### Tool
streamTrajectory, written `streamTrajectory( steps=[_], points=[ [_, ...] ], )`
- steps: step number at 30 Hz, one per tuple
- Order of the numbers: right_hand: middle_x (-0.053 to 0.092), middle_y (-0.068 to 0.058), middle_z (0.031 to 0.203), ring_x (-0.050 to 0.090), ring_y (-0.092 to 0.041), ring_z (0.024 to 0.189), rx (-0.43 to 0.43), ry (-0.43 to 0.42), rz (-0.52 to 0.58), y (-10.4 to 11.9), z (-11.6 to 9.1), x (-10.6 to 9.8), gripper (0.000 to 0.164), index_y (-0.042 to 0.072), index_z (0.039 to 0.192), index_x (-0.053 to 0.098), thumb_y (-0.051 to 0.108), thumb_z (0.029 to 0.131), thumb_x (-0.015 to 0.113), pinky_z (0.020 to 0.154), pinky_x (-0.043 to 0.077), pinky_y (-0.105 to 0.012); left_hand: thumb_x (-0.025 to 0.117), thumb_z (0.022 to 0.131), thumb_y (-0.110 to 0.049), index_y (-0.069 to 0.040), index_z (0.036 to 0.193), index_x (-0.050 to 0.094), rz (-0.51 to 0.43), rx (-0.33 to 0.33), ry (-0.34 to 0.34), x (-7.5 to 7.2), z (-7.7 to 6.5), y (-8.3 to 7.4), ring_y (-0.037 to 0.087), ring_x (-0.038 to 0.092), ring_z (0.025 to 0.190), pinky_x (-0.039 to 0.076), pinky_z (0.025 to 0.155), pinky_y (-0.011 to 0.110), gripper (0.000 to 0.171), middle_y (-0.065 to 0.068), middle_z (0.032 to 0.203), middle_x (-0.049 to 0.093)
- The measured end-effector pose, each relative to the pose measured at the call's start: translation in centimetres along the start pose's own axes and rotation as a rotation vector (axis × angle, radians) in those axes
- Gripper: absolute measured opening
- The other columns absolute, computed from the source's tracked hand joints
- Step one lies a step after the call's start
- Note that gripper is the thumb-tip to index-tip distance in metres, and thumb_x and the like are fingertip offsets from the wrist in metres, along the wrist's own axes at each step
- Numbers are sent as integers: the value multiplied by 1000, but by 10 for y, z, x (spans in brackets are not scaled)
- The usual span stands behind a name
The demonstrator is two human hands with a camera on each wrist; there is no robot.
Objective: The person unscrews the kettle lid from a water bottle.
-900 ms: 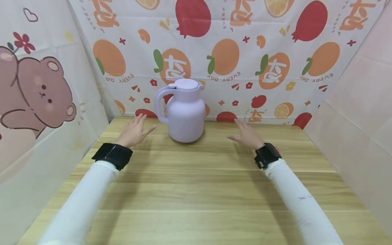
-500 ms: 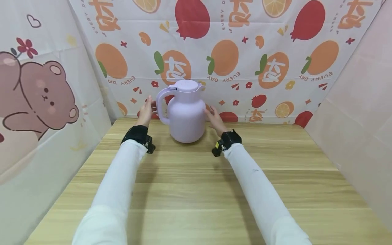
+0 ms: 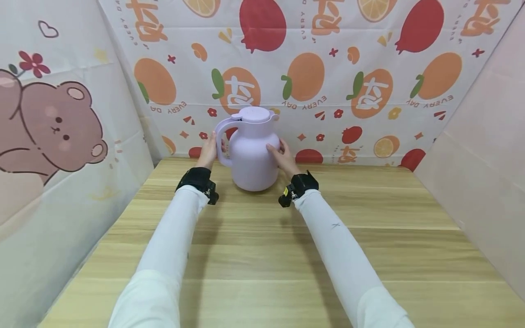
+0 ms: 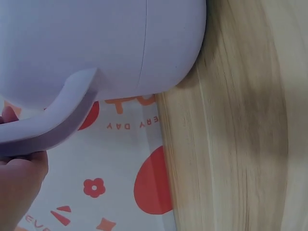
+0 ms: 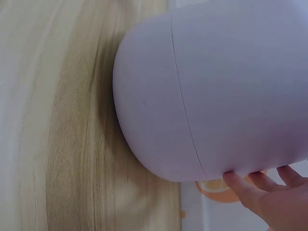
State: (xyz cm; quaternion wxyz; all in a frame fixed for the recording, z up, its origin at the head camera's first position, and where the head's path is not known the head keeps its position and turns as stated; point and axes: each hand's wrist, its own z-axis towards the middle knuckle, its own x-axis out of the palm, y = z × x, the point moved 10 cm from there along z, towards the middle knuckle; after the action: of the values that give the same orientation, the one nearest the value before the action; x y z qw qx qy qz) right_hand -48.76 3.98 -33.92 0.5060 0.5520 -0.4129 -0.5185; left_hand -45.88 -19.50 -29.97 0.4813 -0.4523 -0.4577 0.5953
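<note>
Lilac thermos jug (image 3: 254, 159) seen upright at back of wood-grain table (image 3: 262, 255), just in front of fruit-print cloth (image 3: 270, 77); base seen at tabletop, shadow right under it; lid (image 3: 255, 114) on; handle (image 4: 55, 120) turned to the left, spout (image 3: 274, 116) to the right; fine seam visible round lower body in both wrist views.

Handle is gripped by left hand (image 3: 207, 152), fingers curled round it, some fingertips seen through the loop in the head view; jug's right side is touched by right hand (image 3: 285, 158), fingers a little spread, tips laid against the wall, thumb on the front; how hard it is pressed cannot be told.

Both arms are stretched forward in white sleeves (image 3: 164, 255); black straps are worn on both wrists, left strap (image 3: 196, 178) and right strap (image 3: 304, 183); table is flanked on the left by bear-print cloth (image 3: 61, 214), on the right by pale plain cloth (image 3: 492, 159).
</note>
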Motion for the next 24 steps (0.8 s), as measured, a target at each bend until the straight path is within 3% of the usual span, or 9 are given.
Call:
streamTrajectory(
  steps=[8,18,24],
  points=[
    [25,-4,147,29,-24,130,20,27,15,-3,1,-4,81,22,146,21,57,82,57,97,30,-53,22,99,-42,-5,89,46,-50,-4,15,8,-15,-4,13,44,74,34,74,28,45,3,79,45],
    [20,-6,149,23,-28,132,38,76,83,-6,1,-2,73,21,147,18,46,88,54,98,28,-52,23,100,-41,-2,91,46,-111,16,66,17,-24,2,17,45,77,33,76,26,46,5,80,45],
    [17,-6,149,23,-31,132,27,98,92,-2,1,0,71,22,147,17,47,89,48,99,26,-52,22,100,-41,-2,89,46,-113,72,93,23,-34,-5,15,44,75,34,75,26,47,4,77,47]
  ],
)
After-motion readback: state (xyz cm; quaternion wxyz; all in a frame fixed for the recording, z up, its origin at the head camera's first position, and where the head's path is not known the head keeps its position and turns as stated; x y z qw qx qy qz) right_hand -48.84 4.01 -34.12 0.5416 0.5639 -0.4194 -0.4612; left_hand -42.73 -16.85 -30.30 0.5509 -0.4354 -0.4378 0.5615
